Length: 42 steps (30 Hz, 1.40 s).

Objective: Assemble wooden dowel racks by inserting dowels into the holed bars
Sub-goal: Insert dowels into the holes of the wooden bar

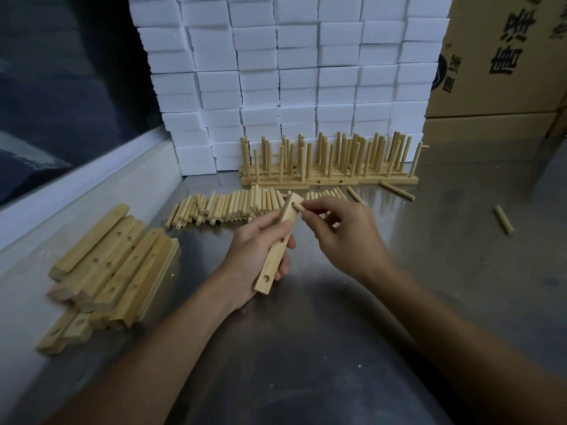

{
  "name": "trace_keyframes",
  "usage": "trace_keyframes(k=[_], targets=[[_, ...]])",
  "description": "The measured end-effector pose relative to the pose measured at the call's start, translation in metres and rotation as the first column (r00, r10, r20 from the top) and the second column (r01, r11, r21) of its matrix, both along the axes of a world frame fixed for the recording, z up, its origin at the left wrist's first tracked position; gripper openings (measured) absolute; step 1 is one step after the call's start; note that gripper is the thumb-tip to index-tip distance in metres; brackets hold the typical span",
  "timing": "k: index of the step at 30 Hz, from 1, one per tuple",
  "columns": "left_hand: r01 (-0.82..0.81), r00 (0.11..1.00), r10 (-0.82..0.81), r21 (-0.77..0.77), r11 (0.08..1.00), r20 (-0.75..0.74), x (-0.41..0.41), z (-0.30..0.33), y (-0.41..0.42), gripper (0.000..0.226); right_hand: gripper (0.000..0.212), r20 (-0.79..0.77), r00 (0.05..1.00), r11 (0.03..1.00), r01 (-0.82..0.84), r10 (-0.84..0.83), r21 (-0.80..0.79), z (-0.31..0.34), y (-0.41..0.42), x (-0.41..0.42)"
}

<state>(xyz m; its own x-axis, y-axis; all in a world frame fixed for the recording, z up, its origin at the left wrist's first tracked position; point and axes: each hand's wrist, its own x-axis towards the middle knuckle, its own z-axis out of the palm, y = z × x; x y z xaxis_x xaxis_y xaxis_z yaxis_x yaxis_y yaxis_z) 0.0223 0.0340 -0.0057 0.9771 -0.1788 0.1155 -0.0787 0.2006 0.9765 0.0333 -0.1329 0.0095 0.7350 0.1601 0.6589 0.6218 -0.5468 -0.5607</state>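
Note:
My left hand grips a holed wooden bar, tilted with its far end up. My right hand pinches a short dowel whose tip sits at the bar's top hole. Most of that dowel is hidden by my fingers. A row of loose dowels lies on the steel table just behind my hands. Several finished racks with upright dowels stand further back. A pile of holed bars lies to the left.
White boxes are stacked high along the back. Cardboard cartons stand at the right. Stray dowels lie on the table's right side. A white ledge runs along the left.

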Motion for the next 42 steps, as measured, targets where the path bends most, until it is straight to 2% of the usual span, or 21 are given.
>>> trace_keyframes(k=[5, 8, 11, 16, 23, 29, 32, 35, 37, 42], targets=[[-0.033, 0.999, 0.032, 0.055, 0.998, 0.012, -0.001, 0.000, -0.001, 0.041, 0.017, 0.034, 0.998, 0.995, 0.050, -0.047, -0.088, 0.000, -0.005, 0.002], [-0.090, 0.994, 0.079, 0.161, 0.983, 0.074, -0.004, 0.002, -0.004, 0.047, 0.014, 0.165, 0.976, 0.964, 0.173, -0.141, -0.202, 0.001, -0.005, -0.002], [-0.131, 0.984, 0.095, 0.253, 0.959, 0.149, -0.007, 0.004, -0.007, 0.048, 0.013, 0.241, 0.937, 0.889, 0.322, -0.252, -0.324, 0.005, -0.004, -0.006], [-0.140, 0.978, 0.088, 0.281, 0.949, 0.190, -0.015, 0.007, -0.014, 0.052, 0.010, 0.326, 0.888, 0.853, 0.424, -0.325, -0.306, 0.009, 0.001, -0.017], [-0.170, 0.970, 0.105, 0.296, 0.940, 0.221, -0.018, 0.008, -0.015, 0.053, 0.007, 0.324, 0.902, 0.871, 0.384, -0.284, -0.306, 0.007, 0.001, -0.019], [-0.179, 0.969, 0.100, 0.365, 0.914, 0.226, -0.017, 0.003, -0.016, 0.054, 0.007, 0.241, 0.908, 0.859, 0.407, -0.343, -0.312, 0.003, 0.003, -0.017], [-0.186, 0.962, 0.087, 0.385, 0.904, 0.260, -0.016, 0.001, -0.017, 0.062, 0.005, 0.172, 0.904, 0.860, 0.427, -0.392, -0.280, 0.006, 0.003, -0.015], [-0.212, 0.953, 0.090, 0.423, 0.881, 0.290, -0.014, -0.002, -0.015, 0.065, 0.003, 0.072, 0.911, 0.877, 0.411, -0.407, -0.249, 0.007, 0.004, -0.015], [-0.211, 0.951, 0.076, 0.450, 0.868, 0.298, -0.013, -0.005, -0.014, 0.057, 0.004, 0.006, 0.917, 0.894, 0.390, -0.398, -0.220, 0.008, 0.005, -0.016], [-0.261, 0.936, 0.071, 0.542, 0.798, 0.346, -0.012, -0.007, -0.012, 0.053, 0.015, -0.270, 0.905, 0.943, 0.328, -0.330, -0.053, 0.014, 0.005, -0.015]])
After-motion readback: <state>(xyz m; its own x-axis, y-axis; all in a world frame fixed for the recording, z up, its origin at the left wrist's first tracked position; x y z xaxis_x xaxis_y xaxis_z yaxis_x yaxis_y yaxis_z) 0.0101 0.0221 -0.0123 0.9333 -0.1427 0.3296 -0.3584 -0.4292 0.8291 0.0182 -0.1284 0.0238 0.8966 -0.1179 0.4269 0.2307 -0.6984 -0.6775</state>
